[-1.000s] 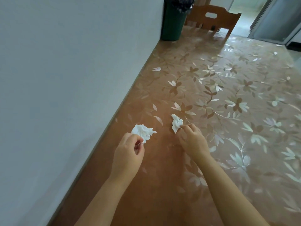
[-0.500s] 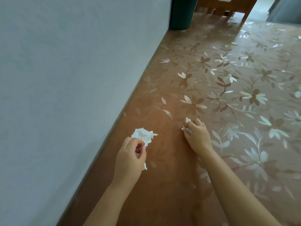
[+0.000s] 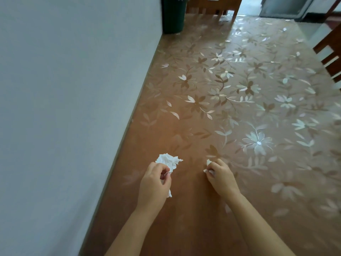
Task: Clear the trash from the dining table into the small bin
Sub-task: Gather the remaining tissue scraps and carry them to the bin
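My left hand (image 3: 154, 183) is shut on a crumpled white tissue (image 3: 168, 160) that sticks out above the fingers; a small corner also pokes out under the palm. My right hand (image 3: 221, 177) is closed around a second, smaller white tissue (image 3: 208, 164), mostly hidden in the fist. Both hands hover low over the near part of the dining table (image 3: 212, 111), which has a brown floral cover. The small dark green bin (image 3: 173, 15) stands on the table's far end against the wall, its top cut off by the frame.
A grey wall (image 3: 73, 89) runs along the table's left edge. A wooden chair (image 3: 217, 6) stands behind the far end and another chair (image 3: 330, 50) at the right edge. Tiny white scraps (image 3: 285, 29) lie far right on the table.
My right hand has closed over the small tissue and drawn it back toward me. My left hand keeps its tissue. The view has tilted up, showing more of the far table.
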{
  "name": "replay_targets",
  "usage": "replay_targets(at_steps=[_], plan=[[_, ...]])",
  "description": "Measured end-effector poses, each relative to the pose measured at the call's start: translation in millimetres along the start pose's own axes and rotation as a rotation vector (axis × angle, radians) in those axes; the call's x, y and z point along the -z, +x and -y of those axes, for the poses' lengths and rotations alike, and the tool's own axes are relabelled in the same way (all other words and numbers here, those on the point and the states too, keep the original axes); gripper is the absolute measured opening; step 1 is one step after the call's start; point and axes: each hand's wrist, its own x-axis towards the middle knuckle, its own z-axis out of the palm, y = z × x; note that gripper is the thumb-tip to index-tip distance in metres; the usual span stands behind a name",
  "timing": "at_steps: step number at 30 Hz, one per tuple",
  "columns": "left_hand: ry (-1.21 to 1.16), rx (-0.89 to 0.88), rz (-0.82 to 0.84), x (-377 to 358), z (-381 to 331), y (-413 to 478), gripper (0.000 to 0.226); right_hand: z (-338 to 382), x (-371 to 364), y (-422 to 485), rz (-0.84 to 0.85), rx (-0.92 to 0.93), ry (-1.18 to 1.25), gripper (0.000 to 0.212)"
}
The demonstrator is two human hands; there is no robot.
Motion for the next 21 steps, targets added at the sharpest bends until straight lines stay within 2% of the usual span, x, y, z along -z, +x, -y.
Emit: replay_targets(at_steps=[7,12,21], plan=[[-0.016,-0.093,0.089,11.2,-23.1,-48.1,0.016,3.4,24.7,-88.5,-0.047,-0.023,0.009,0.008],[-0.029,-0.16,0.137,12.3,-42.5,-75.5,0.015,10.8,57.8,-139.9,-0.178,-0.047,0.047,0.009],[-0.044,-0.462,0.328,-21.2,-97.5,-116.2,0.016,-1.2,122.5,-231.0,-0.448,-0.188,0.016,0.006]])
